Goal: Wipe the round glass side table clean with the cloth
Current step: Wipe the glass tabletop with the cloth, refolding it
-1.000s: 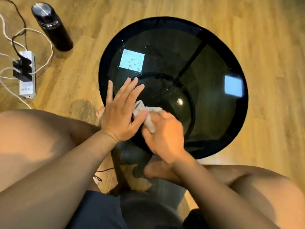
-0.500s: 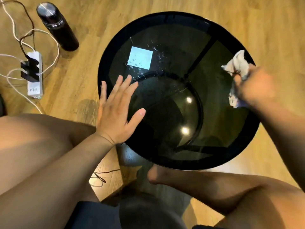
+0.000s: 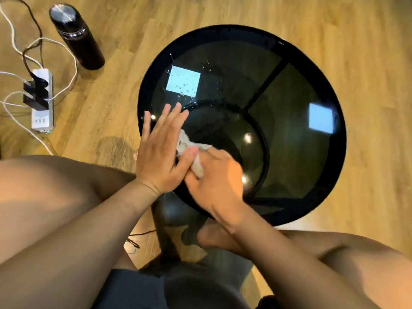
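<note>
The round glass side table [image 3: 294, 121] has a dark top and a black rim, and stands on the wooden floor in front of my knees. Water droplets [image 3: 185, 86] dot its far left part. My left hand [image 3: 160, 152] lies flat with fingers spread on the near left edge of the glass. My right hand [image 3: 218, 184] presses a crumpled pale cloth [image 3: 191, 152] onto the glass right beside the left thumb. Most of the cloth is hidden under my fingers.
A black flask [image 3: 75, 36] stands on the floor at the far left. A white power strip [image 3: 42, 103] with black plugs and loose cables [image 3: 66, 54] lies left of the table. My bare knees flank the table's near side.
Half a second ago my right hand held the cloth at the table's right edge; it has swept back to the near left, beside my left hand. The left hand has stayed put.
</note>
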The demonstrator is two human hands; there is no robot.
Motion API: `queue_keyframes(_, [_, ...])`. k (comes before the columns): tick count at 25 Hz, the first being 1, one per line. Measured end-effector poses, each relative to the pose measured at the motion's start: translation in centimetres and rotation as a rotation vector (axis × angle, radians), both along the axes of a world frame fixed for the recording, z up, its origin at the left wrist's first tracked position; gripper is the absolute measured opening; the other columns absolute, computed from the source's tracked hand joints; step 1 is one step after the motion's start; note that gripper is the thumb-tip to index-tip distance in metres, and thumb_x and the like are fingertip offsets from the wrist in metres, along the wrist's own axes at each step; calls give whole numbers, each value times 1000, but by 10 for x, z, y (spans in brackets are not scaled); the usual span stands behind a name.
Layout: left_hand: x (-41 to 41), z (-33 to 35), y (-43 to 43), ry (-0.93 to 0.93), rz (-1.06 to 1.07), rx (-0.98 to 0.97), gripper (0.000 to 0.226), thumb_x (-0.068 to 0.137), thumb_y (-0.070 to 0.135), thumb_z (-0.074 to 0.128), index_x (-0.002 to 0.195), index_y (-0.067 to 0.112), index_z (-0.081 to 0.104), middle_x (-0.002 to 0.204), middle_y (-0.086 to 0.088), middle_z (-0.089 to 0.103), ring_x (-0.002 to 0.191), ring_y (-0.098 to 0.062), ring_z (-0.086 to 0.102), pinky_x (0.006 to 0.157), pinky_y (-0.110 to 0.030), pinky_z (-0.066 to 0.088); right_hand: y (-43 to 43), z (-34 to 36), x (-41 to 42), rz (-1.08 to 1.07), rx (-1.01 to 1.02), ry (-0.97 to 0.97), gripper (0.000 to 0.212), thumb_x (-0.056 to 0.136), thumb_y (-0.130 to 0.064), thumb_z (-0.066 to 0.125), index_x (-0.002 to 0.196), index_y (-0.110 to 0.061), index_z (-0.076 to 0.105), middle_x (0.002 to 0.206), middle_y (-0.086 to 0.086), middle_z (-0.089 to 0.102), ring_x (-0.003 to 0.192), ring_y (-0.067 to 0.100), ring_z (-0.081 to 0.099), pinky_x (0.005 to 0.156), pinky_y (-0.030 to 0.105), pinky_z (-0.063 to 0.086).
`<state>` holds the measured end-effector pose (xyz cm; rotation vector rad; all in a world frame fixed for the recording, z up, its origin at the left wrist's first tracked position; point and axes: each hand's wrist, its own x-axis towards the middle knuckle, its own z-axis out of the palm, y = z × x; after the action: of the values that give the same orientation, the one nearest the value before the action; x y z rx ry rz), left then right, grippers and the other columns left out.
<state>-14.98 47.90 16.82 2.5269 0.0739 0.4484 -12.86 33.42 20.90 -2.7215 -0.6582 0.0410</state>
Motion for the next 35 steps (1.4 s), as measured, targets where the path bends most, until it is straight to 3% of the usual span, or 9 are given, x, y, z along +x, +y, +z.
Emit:
queue_keyframes(2, [-1,-1,-1,-39,-13,-39,71,98,58,17,147,10,36,157,-13,37,150,-29,25,122,-58,3,10,1,-28,135,69,41,18,82,-35,60,91,-21,67,82,-3,66,74,17,60,61,28,48])
queue_keyframes(5, [0,-5,0,-43,-12,-1,68,98,56,23,149,11,31,158,-13,36,151,-29,23,122,-58,3,-26,-2,7,159,-98,-95,29,82,-37,55,95,-16,70,82,7,67,71,30,61,59,37,48])
queue_keyframes(7, [1,-7,2,-22,-2,17,66,99,54,26,149,11,31,159,-12,35,151,-28,22,122,-58,2,-66,-3,59,2,-165,-172,29,81,-36,56,92,-13,69,78,15,65,70,38,62,56,38,47])
queue_keyframes(14, [2,-4,1,1,1,32,65,97,49,34,149,11,32,158,-12,36,150,-30,23,123,-55,2,-217,-2,229,-499,-383,-59,45,89,-43,51,100,-1,65,92,32,67,84,51,65,66,41,46])
queue_keyframes(19, [2,-3,0,9,14,37,66,98,53,30,149,12,34,158,-10,37,151,-29,24,123,-52,-1,-218,-2,162,-532,-294,5,49,85,-47,43,89,-4,66,82,32,68,78,50,65,69,42,47])
queue_keyframes(23, [1,-3,1,20,25,51,67,98,56,26,149,14,33,158,-10,37,151,-28,24,123,-53,1,-176,2,43,-486,-138,3,36,84,-43,50,100,-17,69,89,14,74,86,37,69,70,33,46])
queue_keyframes(27, [0,-1,-1,19,-2,46,66,97,52,32,148,9,35,157,-13,38,149,-32,25,122,-58,5,-59,-6,-56,-101,-21,22,30,85,-42,57,103,-22,69,90,0,72,84,23,67,72,30,49])
queue_keyframes(31, [0,0,1,27,12,34,64,97,45,35,148,6,35,156,-15,37,150,-32,24,122,-58,4,-39,-1,-51,124,-120,-11,27,81,-43,61,98,-23,69,80,-1,68,75,23,63,64,29,37])
queue_keyframes(35, [-1,-3,0,13,31,38,62,97,45,37,147,8,36,155,-14,39,149,-32,26,122,-57,4,-161,11,12,-121,-339,68,27,82,-34,61,104,-19,65,86,12,67,83,36,65,67,38,47])
